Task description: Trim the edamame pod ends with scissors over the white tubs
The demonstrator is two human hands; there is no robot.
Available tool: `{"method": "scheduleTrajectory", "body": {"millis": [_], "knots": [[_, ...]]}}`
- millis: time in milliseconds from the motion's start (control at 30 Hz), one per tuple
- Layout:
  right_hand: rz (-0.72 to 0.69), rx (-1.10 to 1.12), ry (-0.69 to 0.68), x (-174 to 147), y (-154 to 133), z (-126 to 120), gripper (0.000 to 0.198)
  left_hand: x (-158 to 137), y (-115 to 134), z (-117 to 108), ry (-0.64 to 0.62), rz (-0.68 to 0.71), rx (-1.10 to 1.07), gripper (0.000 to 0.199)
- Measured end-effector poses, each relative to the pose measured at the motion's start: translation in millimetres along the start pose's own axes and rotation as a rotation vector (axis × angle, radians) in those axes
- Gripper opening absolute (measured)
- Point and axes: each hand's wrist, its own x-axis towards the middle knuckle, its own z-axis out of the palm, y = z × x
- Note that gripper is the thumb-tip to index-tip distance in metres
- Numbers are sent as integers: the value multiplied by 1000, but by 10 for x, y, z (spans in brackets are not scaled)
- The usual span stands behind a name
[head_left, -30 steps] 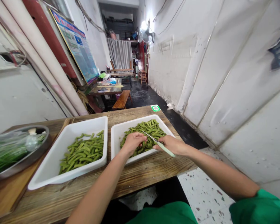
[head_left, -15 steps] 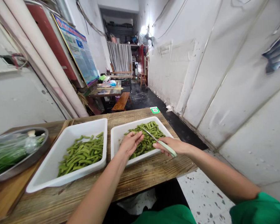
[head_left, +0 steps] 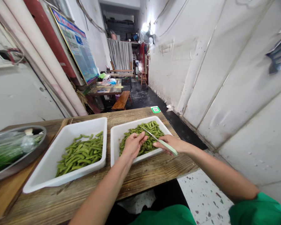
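Observation:
Above the right white tray [head_left: 115, 137], my right hand [head_left: 170, 144] grips a pair of scissors [head_left: 167, 147] with pale green handles, their blades pointing up and left. Close to the blade tips is my left hand [head_left: 134, 143], fingers pinched together; whatever it may hold is too small or hidden to make out. Beneath both hands lies a heap of green soybean pods [head_left: 154, 126] in that tray. To the left stands a second white tray [head_left: 44, 165], with more green pods [head_left: 83, 153] piled toward its near right side.
A wooden table [head_left: 140, 178] bears both trays. At its left, a metal basin [head_left: 45, 140] with bagged green vegetables [head_left: 9, 153] rests by a wooden board [head_left: 11, 200]. A QR-code card [head_left: 155, 109] lies at the far edge. Beyond are a bench [head_left: 122, 100] and another table [head_left: 105, 90].
My left hand has shifted slightly to the right, closer to the scissor blades. The right hand with the scissors stays nearly in place. The view has moved slightly.

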Motion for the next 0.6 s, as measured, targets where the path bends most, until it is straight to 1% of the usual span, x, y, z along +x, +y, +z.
{"method": "scheduleTrajectory", "body": {"millis": [67, 100, 133, 167, 200, 267, 300, 333, 400, 433, 467, 533, 567, 600], "knots": [[27, 5, 3, 1, -14, 8, 47, 13, 38, -53, -26, -16, 64, 30], [38, 9, 1, 4, -19, 8, 47, 21, 63, -80, -49, -20, 132, 25], [46, 15, -1, 7, -23, 5, 46, 30, 92, -109, -75, -6, 238, 21], [54, 19, -4, 10, -25, -2, 46, 38, 126, -139, -98, 35, 385, 18], [62, 22, -7, 12, -25, -12, 45, 44, 164, -172, -114, 107, 570, 16], [92, 23, -8, 11, -11, -42, 45, 46, 266, -263, -107, 302, 983, 8], [107, 26, -12, 8, 5, -59, 45, 38, 334, -327, -92, 393, 1174, 7], [116, 33, -17, 5, 29, -75, 44, 21, 415, -405, -70, 466, 1336, 12], [118, 55, -25, 1, 97, -101, 44, -39, 612, -597, 33, 575, 1563, 22], [115, 64, -28, 3, 138, -110, 43, -80, 719, -700, 134, 634, 1647, 26], [110, 70, -28, 8, 178, -116, 43, -122, 823, -795, 269, 679, 1729, 29], [102, 75, -28, 30, 243, -120, 43, -197, 986, -931, 519, 727, 1886, 31], [95, 76, -28, 44, 264, -119, 43, -220, 1029, -960, 586, 745, 1939, 30], [87, 75, -29, 60, 274, -114, 43, -231, 1037, -961, 550, 749, 1983, 28]]}}
